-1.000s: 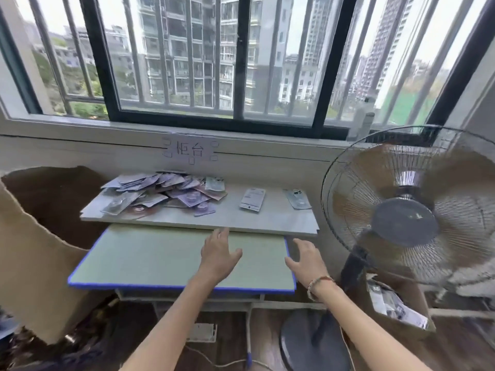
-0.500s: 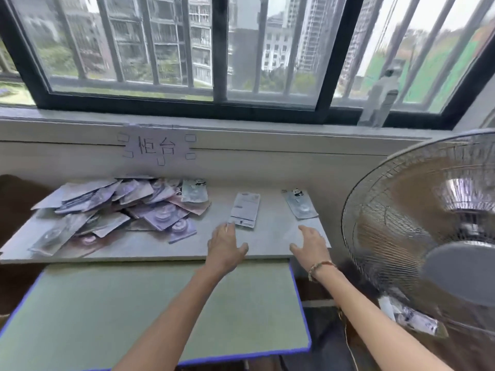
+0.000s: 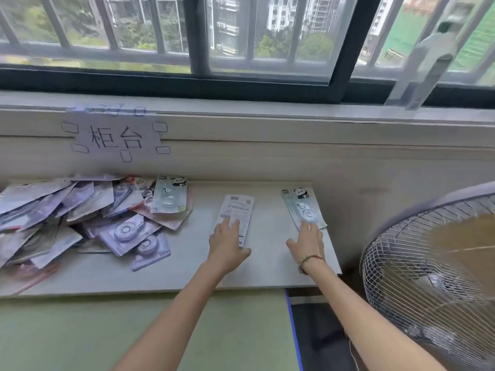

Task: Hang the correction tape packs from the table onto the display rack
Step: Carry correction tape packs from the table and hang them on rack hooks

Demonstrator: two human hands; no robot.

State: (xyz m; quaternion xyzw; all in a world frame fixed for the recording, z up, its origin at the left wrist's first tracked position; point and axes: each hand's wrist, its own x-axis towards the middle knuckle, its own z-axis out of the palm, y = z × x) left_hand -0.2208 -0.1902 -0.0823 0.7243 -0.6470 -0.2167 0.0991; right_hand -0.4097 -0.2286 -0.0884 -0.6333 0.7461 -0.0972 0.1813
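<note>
Many correction tape packs lie in a loose pile [image 3: 80, 218] on the left of the white shelf board [image 3: 187, 277]. One pack lies face down, white with a barcode [image 3: 238, 210], near the middle; my left hand [image 3: 227, 245] rests on its near end with straight fingers. A pale green pack with a panda [image 3: 301, 207] lies at the right; my right hand [image 3: 308, 242] touches its near end with straight fingers. No display rack is in view.
A green table top with a blue edge [image 3: 107, 333] runs below the board. A standing fan [image 3: 434, 277] crowds the right side. A paper sign [image 3: 115, 135] is taped to the wall under the window sill [image 3: 267, 108].
The view has moved closer to the board. Both hands have reached forward from the board's front edge onto the two separate packs.
</note>
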